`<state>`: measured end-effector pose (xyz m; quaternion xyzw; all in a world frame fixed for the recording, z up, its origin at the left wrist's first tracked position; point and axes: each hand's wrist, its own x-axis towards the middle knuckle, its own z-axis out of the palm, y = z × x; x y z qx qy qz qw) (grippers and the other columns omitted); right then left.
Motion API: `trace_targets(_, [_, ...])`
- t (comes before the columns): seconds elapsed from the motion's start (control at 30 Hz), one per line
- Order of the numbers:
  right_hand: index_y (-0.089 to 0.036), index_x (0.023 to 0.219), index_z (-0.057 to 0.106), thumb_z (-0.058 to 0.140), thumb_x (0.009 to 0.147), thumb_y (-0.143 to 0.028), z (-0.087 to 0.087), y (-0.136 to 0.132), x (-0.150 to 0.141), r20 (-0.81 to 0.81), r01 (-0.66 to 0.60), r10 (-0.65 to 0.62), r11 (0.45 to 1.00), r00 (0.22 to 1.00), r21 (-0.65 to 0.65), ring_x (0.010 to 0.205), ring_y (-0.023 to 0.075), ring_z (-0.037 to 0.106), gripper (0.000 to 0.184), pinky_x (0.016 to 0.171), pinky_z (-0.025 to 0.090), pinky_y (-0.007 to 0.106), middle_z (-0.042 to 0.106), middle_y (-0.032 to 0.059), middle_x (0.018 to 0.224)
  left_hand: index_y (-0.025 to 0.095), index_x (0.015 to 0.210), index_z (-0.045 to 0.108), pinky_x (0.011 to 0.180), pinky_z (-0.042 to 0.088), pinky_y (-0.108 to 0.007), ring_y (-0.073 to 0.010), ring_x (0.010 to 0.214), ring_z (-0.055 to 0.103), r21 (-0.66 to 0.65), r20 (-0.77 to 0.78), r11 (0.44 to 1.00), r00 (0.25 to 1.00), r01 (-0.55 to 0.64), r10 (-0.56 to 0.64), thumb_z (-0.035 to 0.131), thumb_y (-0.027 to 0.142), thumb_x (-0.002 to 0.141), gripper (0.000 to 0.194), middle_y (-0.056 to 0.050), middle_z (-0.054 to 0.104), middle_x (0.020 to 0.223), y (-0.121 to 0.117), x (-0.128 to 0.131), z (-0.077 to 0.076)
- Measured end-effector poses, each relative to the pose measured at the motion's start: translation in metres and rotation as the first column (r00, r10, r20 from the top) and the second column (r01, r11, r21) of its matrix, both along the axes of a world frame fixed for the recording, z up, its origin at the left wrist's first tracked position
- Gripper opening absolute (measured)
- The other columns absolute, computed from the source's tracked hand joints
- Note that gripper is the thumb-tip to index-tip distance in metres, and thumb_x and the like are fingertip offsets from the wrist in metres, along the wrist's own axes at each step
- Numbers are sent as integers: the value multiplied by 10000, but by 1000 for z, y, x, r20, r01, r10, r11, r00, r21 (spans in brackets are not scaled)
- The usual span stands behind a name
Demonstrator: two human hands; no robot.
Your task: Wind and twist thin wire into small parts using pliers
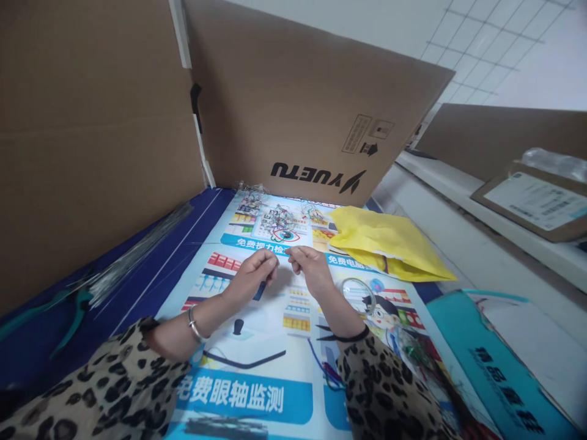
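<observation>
My left hand (255, 274) and my right hand (310, 267) hover close together over a printed poster (257, 391) on the table. Both are pinched, fingertips almost touching each other, around something thin that I cannot make out. A small tangled pile of wire pieces (278, 221) lies on the poster just beyond my fingertips. A roll of clear tape (358, 294) rests right of my right wrist. Both arms wear leopard-print sleeves; a bangle is on the left wrist.
Cardboard panels (293, 104) stand behind and to the left. A bundle of thin metal wires (132, 256) and teal-handled pliers (68, 311) lie at left. A yellow bag (389, 241) sits right of the pile. A teal folder (495, 366) lies at lower right.
</observation>
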<state>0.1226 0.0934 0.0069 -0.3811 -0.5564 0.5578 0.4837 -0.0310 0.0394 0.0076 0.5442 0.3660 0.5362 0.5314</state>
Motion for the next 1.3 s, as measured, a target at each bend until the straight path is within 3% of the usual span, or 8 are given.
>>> trace_targets(0.27, [-145, 759, 684, 584, 752, -387, 2, -2, 0, 60, -13, 12, 1000, 998, 26, 444, 51, 400, 262, 423, 308, 204, 544, -11, 586, 156, 721, 470, 534, 361, -207, -72, 519, 455, -62, -24, 987, 989, 146, -148, 502, 371, 841, 248, 31, 512, 602, -4, 2, -1])
trace_targets(0.37, [-159, 883, 668, 620, 714, -373, 4, -3, -2, 32, -41, 42, 999, 999, -23, 508, 77, 481, 276, 439, 369, 207, 573, -1, 669, 151, 728, 487, 552, 369, -214, -73, 517, 469, -61, -25, 985, 986, 160, -162, 520, 359, 832, 234, 27, 531, 606, -6, 4, -2])
trace_targets(0.53, [-207, 1043, 584, 691, 623, -344, 7, -4, -5, -70, 108, -114, 991, 991, -81, 642, 122, 584, 455, 482, 442, 236, 578, 32, 946, 160, 747, 518, 636, 402, -227, -97, 613, 515, 28, -60, 998, 996, -62, 64, 503, 313, 839, 179, 20, 556, 639, -7, 7, 0])
trace_targets(0.6, [-185, 971, 607, 659, 659, -378, 8, -6, -7, -39, 186, -189, 980, 981, -75, 606, 112, 566, 370, 460, 419, 224, 587, 30, 881, 163, 749, 529, 665, 410, -231, -103, 647, 522, 73, -95, 984, 981, -164, 171, 499, 297, 837, 163, 20, 556, 656, -6, 6, 0])
trace_targets(0.7, [-161, 830, 653, 579, 739, -419, 11, -13, -12, 51, 144, -144, 990, 988, -9, 588, 109, 539, 283, 460, 394, 217, 606, 32, 766, 170, 766, 549, 688, 420, -235, -106, 666, 535, 116, -162, 964, 953, -240, 257, 493, 268, 835, 132, 23, 563, 676, -5, 5, 0])
trace_targets(0.97, [-189, 752, 673, 563, 768, -365, 9, -25, -21, 206, 70, -113, 976, 972, 204, 685, 140, 542, 208, 573, 422, 249, 628, 27, 781, 182, 744, 606, 676, 426, -233, -117, 682, 554, 218, -355, 944, 880, -249, 314, 511, 248, 812, 134, 18, 606, 703, -4, 6, -1])
trace_targets(1.13, [-179, 732, 663, 594, 724, -372, 9, -19, -16, 215, 109, -139, 983, 967, 144, 600, 120, 498, 205, 559, 391, 246, 601, -2, 669, 203, 797, 638, 745, 413, -267, -144, 770, 590, 302, -480, 931, 810, -206, 335, 522, 214, 800, 117, 10, 674, 786, 1, 4, -1])
trace_targets(1.3, [-169, 707, 616, 651, 671, -391, 11, -18, -15, 63, 64, -63, 998, 996, -14, 525, 91, 443, 228, 509, 369, 230, 527, -29, 573, 215, 758, 636, 752, 380, -299, -154, 741, 582, 449, -526, 880, 750, -155, 401, 498, 202, 814, 150, 9, 674, 750, 6, -3, -3])
